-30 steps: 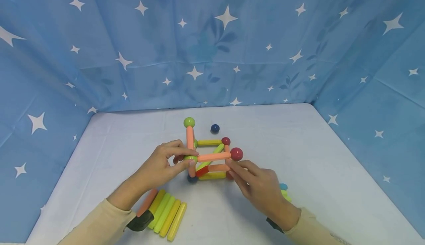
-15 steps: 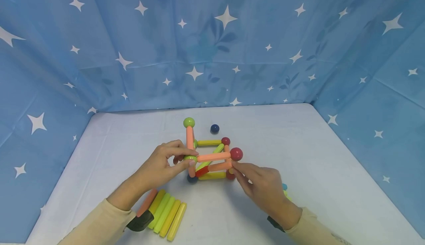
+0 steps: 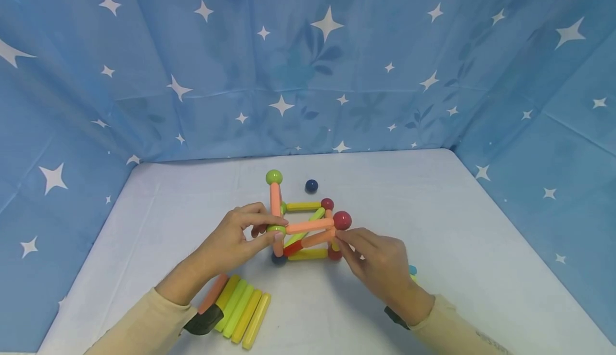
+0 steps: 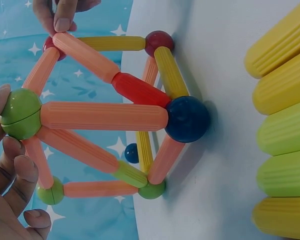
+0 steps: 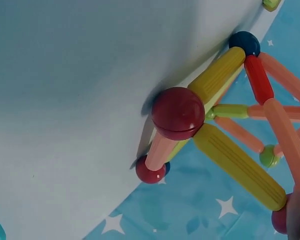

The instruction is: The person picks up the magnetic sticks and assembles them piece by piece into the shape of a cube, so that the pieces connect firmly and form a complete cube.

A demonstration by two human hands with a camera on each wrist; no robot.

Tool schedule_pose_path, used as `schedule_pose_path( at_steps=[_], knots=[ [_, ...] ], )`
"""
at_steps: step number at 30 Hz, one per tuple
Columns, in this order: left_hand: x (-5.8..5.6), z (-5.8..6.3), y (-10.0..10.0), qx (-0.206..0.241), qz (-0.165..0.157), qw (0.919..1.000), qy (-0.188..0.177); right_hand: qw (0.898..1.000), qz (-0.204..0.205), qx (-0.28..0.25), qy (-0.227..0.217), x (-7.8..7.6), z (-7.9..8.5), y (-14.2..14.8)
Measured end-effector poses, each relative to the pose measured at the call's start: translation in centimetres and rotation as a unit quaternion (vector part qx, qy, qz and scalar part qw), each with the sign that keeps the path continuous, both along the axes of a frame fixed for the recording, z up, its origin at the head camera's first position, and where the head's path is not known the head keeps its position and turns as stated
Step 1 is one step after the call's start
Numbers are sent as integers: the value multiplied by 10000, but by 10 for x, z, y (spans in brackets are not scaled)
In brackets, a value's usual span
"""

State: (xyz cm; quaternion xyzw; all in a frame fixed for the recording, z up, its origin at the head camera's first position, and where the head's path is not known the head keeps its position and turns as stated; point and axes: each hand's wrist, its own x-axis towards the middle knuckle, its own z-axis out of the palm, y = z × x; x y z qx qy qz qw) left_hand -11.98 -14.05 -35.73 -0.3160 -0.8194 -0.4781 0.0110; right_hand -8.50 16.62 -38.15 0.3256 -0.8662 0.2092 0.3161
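A frame of magnetic rods and balls stands on the table. My left hand (image 3: 236, 237) pinches the green ball (image 4: 21, 114) at its upper near-left corner. An orange rod (image 3: 310, 227) runs from there to the upper red ball (image 3: 343, 220). My right hand (image 3: 377, 261) pinches the upper end of another orange rod (image 4: 87, 57), right at that red ball. Its lower end meets a short red piece (image 4: 140, 88), which slopes down to the dark blue ball (image 4: 187, 119). A yellow rod (image 5: 240, 167) rises from the lower red ball (image 5: 178, 113) toward my right fingertips.
Several yellow, green and orange rods (image 3: 244, 312) lie side by side near my left forearm. A loose dark blue ball (image 3: 312, 186) sits behind the frame. Partly behind my right wrist are blue and green pieces (image 3: 413, 272). A blue star-patterned curtain (image 3: 308, 66) surrounds the table.
My right hand has raised the end of the orange rod, so it slopes up to the upper red ball. That red ball has shifted slightly upward. My left hand has stayed in place.
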Motion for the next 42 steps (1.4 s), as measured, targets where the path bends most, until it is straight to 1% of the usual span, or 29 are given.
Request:
schedule_pose_path(
  at_steps=[4,6,8,10,12,14,16,19,25,28,33,35,38,42],
  knots=[
    [0,0,0,-48,13,10000,-17,9997,-90,-50,236,-2,-1,1],
    [0,1,0,-61,20,10000,-23,9995,-166,-111,250,-3,-1,1],
    [0,2,0,-72,23,10000,-33,9994,-203,-271,99,-4,-1,0],
    [1,2,0,-70,26,10000,-38,9982,-188,-520,-209,-4,0,0],
    [1,2,-1,-73,31,10000,-49,9952,-167,-800,-537,-4,1,-1],
    [1,2,-1,-68,22,10000,-50,9917,-167,-1022,-761,-5,2,-2],
    [1,1,-1,-70,19,10000,-44,9896,-184,-1147,-852,-6,3,-3],
    [0,1,-1,-72,6,10000,-11,9887,-193,-1197,-885,-8,3,-3],
    [0,1,-1,-22,-26,10000,81,9849,-181,-1332,-1089,-10,3,-2],
    [0,0,0,14,-61,9997,223,9834,-213,-1380,-1160,-11,3,-2],
    [-1,-5,3,-21,-21,9965,831,9795,-298,-1469,-1343,-13,5,-2],
    [-2,-8,4,26,-2,9949,1004,9775,-333,-1525,-1421,-14,5,-1],
    [-2,-9,5,132,2,9943,1058,9748,-300,-1615,-1508,-16,4,-1],
    [-2,-8,6,217,-32,9948,993,9715,-82,-1736,-1612,-19,1,0]
  ],
)
